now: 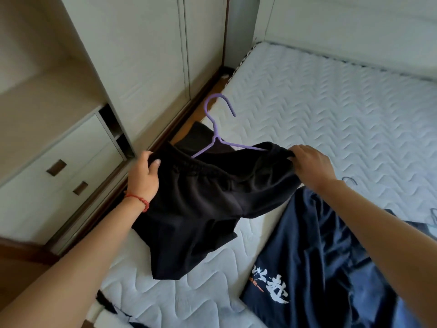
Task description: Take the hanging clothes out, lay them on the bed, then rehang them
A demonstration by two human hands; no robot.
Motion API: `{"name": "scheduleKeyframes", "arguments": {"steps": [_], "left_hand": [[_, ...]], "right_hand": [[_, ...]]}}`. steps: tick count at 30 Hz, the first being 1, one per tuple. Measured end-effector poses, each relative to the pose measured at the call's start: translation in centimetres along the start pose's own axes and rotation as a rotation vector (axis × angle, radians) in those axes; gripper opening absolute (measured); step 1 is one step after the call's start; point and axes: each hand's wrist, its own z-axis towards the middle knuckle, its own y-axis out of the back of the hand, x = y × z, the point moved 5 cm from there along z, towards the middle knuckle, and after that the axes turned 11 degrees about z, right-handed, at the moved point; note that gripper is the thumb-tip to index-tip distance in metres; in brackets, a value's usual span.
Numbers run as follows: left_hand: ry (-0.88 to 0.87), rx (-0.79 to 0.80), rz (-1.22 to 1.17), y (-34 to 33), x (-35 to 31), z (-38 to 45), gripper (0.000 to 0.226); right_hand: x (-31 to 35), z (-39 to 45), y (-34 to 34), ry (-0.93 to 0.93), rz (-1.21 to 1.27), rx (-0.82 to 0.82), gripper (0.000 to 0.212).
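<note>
Over the bed (331, 110), black shorts (208, 197) on purple hanger (214, 129), waistband gripped between left hand (144, 176) and right hand (309, 164)

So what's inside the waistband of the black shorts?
A purple hanger: both its arms run into the waistband of the black shorts, and its hook sticks out above. The arm ends are covered by fabric. The left hand and right hand grip the waistband's ends.

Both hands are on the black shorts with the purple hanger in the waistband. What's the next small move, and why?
Probably lower the black shorts flat onto the mattress. The left hand and right hand each grip an end of the waistband, the purple hanger sits inside it, and the legs already touch the bed beside the navy garment.
</note>
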Motion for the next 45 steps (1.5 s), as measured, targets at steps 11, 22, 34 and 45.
{"name": "scheduleKeyframes", "arguments": {"steps": [11, 22, 34, 45], "left_hand": [[-0.170, -0.208, -0.131, 19.4, -8.3, -12.6, 0.025], [-0.365, -0.523, -0.014, 41.0, -15.4, -22.1, 0.020], [-0.481, -0.659, 0.115, 52.6, -19.8, -25.3, 0.024], [-0.551, -0.898, 0.143, 57.4, -14.9, -24.4, 0.027]], "right_hand": [[8.6, -9.7, 20.9, 0.174, 0.360, -0.347, 0.032], [18.9, -12.7, 38.7, 0.258, 0.596, -0.521, 0.014], [26.5, -14.7, 48.8, 0.351, 0.645, -0.598, 0.014], [34.0, -16.9, 47.7, 0.270, 0.774, -0.397, 0.018]]}}
